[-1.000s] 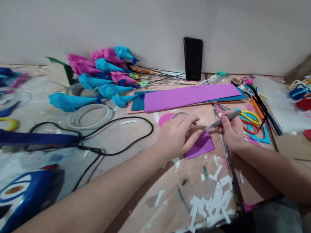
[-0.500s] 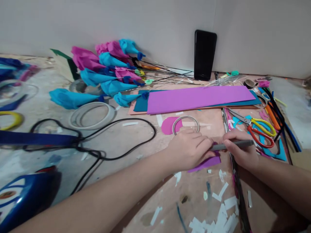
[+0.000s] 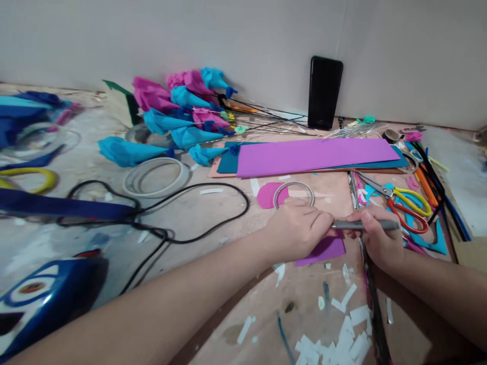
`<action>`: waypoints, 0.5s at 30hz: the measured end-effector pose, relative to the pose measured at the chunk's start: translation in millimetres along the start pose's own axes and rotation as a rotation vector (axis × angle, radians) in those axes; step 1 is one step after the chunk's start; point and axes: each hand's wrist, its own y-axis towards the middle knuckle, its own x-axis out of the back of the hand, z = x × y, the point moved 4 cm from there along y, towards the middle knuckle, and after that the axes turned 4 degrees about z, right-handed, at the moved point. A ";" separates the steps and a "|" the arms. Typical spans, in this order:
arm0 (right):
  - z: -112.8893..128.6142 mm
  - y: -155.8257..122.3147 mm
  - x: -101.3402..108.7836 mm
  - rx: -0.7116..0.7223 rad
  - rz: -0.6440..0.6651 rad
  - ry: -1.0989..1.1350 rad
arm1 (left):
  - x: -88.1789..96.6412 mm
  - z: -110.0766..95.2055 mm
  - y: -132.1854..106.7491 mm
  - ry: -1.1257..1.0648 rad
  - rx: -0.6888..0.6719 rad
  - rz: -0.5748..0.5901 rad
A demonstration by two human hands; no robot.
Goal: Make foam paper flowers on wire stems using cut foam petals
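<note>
The slim grey pen (image 3: 346,224) has swung nearly level.

- The left hand (image 3: 300,228), spread a second ago, is now curled at the tip end of the grey pen (image 3: 344,224), hiding its thin tip.
- The pen, steeply slanted before, now lies almost parallel to the back edge of the worktop (image 3: 228,215).
- The right hand (image 3: 382,241) sits farther from that edge, baring the blades of the scissors (image 3: 387,192).
- The left hand covers more of the purple piece (image 3: 325,251) and less of the metal ring (image 3: 294,183) and pink disc (image 3: 267,195).
</note>
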 end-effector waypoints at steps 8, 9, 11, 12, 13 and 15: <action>-4.4 26.2 36.7 0.127 -0.453 0.101 | 3.5 22.0 -16.6 -0.011 0.165 -0.223; 3.1 27.9 37.3 0.217 -0.432 0.030 | 3.4 23.5 -16.0 -0.031 0.166 -0.230; 19.0 27.2 32.2 0.346 -0.286 -0.146 | 2.9 23.1 -12.6 -0.071 0.127 -0.237; 25.7 25.1 27.5 0.382 -0.183 -0.249 | 3.0 21.9 -10.9 -0.079 0.103 -0.247; 31.1 22.2 21.5 0.423 -0.050 -0.349 | 3.2 20.2 -9.5 -0.078 0.079 -0.261; 37.7 14.4 9.3 0.560 0.174 -0.640 | 3.9 15.4 -8.4 -0.065 0.037 -0.288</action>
